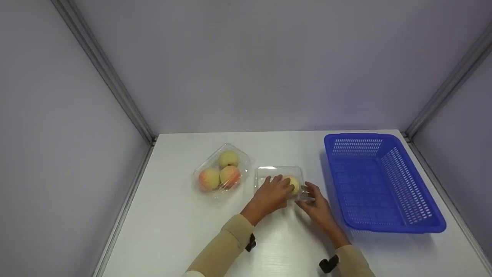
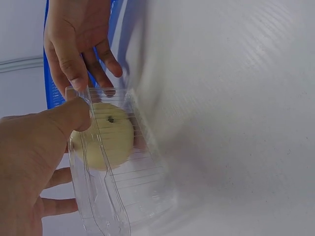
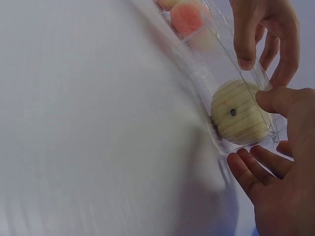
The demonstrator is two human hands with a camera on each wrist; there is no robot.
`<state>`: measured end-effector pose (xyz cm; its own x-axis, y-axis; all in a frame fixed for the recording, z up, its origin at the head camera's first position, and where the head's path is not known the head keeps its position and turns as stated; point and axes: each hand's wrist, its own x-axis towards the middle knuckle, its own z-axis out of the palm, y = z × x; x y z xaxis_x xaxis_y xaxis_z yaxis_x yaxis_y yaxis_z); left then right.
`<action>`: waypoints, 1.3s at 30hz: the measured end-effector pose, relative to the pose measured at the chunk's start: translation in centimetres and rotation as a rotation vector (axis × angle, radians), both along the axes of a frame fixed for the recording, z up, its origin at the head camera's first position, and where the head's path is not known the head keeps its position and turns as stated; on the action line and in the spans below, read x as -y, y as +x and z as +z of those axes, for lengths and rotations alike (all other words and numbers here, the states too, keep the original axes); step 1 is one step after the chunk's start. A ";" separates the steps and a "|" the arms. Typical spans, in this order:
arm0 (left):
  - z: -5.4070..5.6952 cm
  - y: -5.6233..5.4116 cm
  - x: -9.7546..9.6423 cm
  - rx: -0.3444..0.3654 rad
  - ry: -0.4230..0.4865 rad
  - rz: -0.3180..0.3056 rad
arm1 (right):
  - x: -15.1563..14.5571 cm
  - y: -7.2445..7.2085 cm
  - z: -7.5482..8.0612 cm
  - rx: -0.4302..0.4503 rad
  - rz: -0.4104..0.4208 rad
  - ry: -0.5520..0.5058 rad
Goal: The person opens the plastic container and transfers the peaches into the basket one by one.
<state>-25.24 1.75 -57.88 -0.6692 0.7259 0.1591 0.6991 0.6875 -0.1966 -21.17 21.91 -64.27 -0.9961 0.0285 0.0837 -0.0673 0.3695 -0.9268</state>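
A clear plastic container (image 1: 280, 171) lies on the table, holding one pale yellow peach (image 2: 109, 140) near its right end. My left hand (image 1: 270, 194) reaches over this container, its thumb at the near rim and its fingers spread over the peach. At the right end, my right hand (image 1: 317, 206) grips the container's corner, with the thumb on the rim and the other fingers along the outer end wall. Left of both hands sits a second clear container (image 1: 209, 159) with three yellow-and-pink peaches (image 1: 230, 176) in it.
A blue perforated plastic basket (image 1: 390, 181) stands on the right side of the white table (image 1: 173, 227). Grey wall panels (image 1: 246, 69) enclose the table at the back and both sides.
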 end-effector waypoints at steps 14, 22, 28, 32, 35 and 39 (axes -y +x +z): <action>-0.1 0.3 -0.4 -0.063 -0.079 -0.002 | 0.6 0.0 -0.1 0.024 -0.008 0.001; -0.6 0.4 -0.6 -0.117 -0.070 0.002 | 1.4 -0.1 -0.1 0.056 -0.025 -0.036; -1.1 0.5 -0.7 -0.180 -0.040 0.002 | 1.7 -0.2 -0.2 0.051 -0.024 -0.056; -1.3 0.5 -0.7 -0.211 -0.025 -0.001 | 1.8 0.0 -0.3 0.054 -0.030 -0.055; -1.3 0.6 -0.6 -0.213 -0.027 -0.002 | 1.9 0.1 -0.3 0.060 -0.037 -0.046; -1.3 0.7 -0.7 -0.211 -0.029 0.005 | 2.0 0.1 -0.4 0.052 -0.049 -0.040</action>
<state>-24.57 2.43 -59.13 -0.6268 0.7290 0.2752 0.6371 0.6828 -0.3576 -21.03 19.91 -64.64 -0.9964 0.0797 0.0294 -0.0011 0.3335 -0.9428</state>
